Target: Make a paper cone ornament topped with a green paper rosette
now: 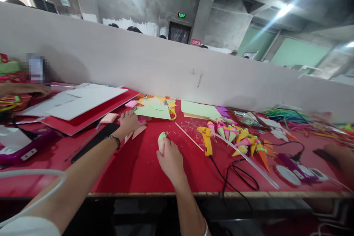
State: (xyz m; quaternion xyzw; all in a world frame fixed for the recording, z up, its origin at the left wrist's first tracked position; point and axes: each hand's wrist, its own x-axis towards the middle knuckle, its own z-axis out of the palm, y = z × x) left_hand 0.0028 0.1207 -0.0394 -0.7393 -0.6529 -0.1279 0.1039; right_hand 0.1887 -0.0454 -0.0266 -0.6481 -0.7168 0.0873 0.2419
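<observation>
My left hand (129,121), with a dark bracelet at the wrist, reaches out palm down with its fingers apart. It lies over small peach paper pieces (139,131) beside a light green paper sheet (153,111). Closer to the table's front, my right hand (170,156) is closed around a small light green paper piece (162,135); most of it is hidden by the fingers. To the right of that hand stands a yellow hot glue gun (205,141), with a clear glue stick (249,162) running from its back.
Decorated paper cones (243,140) lie in a pile right of the glue gun. A thin wooden stick (188,136) is at mid-table. White boards (85,103) are stacked at left. Other people's hands (24,89) show at both sides. A purple power strip (297,167) sits at right.
</observation>
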